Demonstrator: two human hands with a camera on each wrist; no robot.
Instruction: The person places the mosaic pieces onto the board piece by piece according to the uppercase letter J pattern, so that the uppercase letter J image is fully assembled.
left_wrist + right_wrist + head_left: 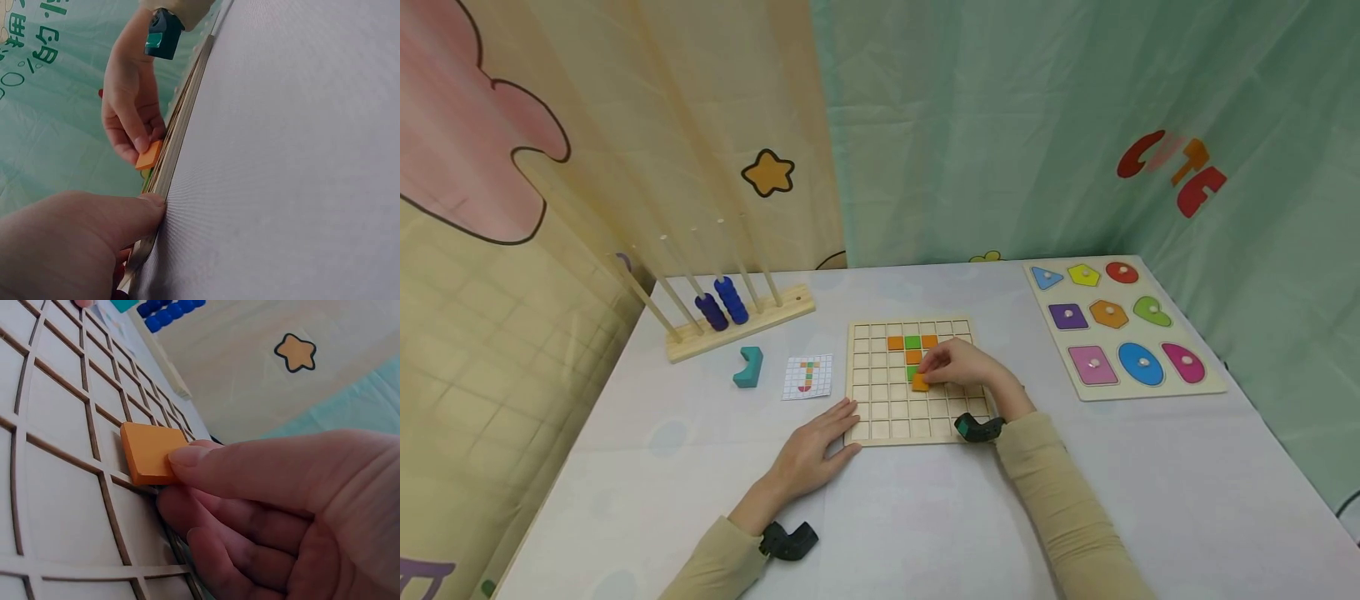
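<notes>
A wooden grid board point(880, 408) lies in the middle of the table, with orange and green square tiles set in a T-like pattern. Between thumb and fingers, my right hand point(958, 364) pinches an orange square tile point(153, 450). That tile is tilted just over the board, below the green tile point(912, 357) of the column. My left hand point(816, 450) rests at the board's lower left corner, fingers fairly straight, thumb touching its edge in the left wrist view. A small pattern card point(807, 377) left of the board shows a coloured figure on a grid.
A teal curved block point(749, 367) lies left of the card. Behind it stands a wooden peg rack point(745, 323) with blue beads and tall upright pegs. At the right is a knobbed shape puzzle board point(1101, 390). Curtains hang behind the table.
</notes>
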